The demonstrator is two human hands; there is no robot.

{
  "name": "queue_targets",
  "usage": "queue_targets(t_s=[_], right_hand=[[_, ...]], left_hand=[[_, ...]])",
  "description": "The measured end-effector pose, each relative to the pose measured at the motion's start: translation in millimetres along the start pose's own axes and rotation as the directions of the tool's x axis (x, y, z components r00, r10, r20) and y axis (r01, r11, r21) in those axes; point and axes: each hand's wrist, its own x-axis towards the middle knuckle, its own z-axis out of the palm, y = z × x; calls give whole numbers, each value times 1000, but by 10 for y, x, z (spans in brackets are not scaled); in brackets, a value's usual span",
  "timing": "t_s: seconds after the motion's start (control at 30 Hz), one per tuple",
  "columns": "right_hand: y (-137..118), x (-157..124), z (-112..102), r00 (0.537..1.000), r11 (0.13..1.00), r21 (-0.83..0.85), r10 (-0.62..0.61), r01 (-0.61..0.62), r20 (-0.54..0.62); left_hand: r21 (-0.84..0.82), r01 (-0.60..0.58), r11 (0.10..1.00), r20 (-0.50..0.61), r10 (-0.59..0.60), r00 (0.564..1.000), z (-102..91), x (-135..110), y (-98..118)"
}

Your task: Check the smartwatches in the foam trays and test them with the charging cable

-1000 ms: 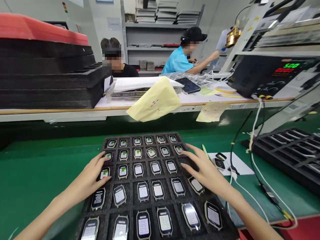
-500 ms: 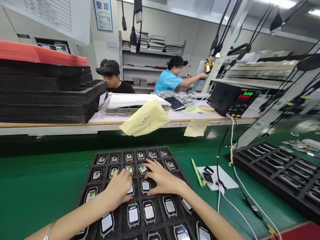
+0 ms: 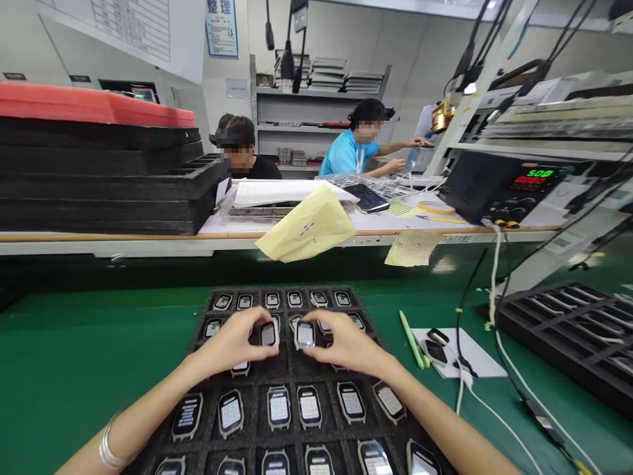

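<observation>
My left hand [image 3: 243, 340] is closed on a smartwatch case [image 3: 268, 334], pinched at its edges and lifted above the tray. In my right hand [image 3: 341, 340] is another smartwatch case [image 3: 305, 335], held between thumb and fingers, its screen lit. Both hover over a black foam tray [image 3: 260, 390], whose compartments hold several strapless watches with lit screens. Two compartments beneath my hands look vacant. Nearer to me lie a watch with a white list screen [image 3: 279, 406] and a similar watch [image 3: 309, 404]; farther rows show green and white screens. My hands partly cover the second and third rows.
Right of the tray lie a green pen [image 3: 411, 340], white paper [image 3: 484, 359] with small devices, and hanging cables. A second black tray [image 3: 568, 343] stands far right. Stacked foam trays [image 3: 99, 198] and a power supply [image 3: 504, 188] sit on the shelf. Two people work behind it.
Both hands have lifted a watch case from the third row and now hold them up side by side. The view has shifted slightly left.
</observation>
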Motion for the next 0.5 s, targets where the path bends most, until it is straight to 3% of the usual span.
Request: queue_targets(t_s=[0.07,0.2,0.3,0.5], right_hand=[[-149,49,-126,999,964,265,22,-10,-42],[-402,136,-233,999,708,706,35,-5,-28],[-473,174,-152,995,608,792,39,48,-91],[-431,167,26,980,580,814,154,14,-127]], left_hand=[[-244,-25,969,-96,2,995,-146,-4,136],[-615,-92,784,-153,-4,988,-293,-9,409],[-752,-118,648,-148,8,989,-279,-20,503],[-899,53,434,16,-88,996,-217,-32,479]])
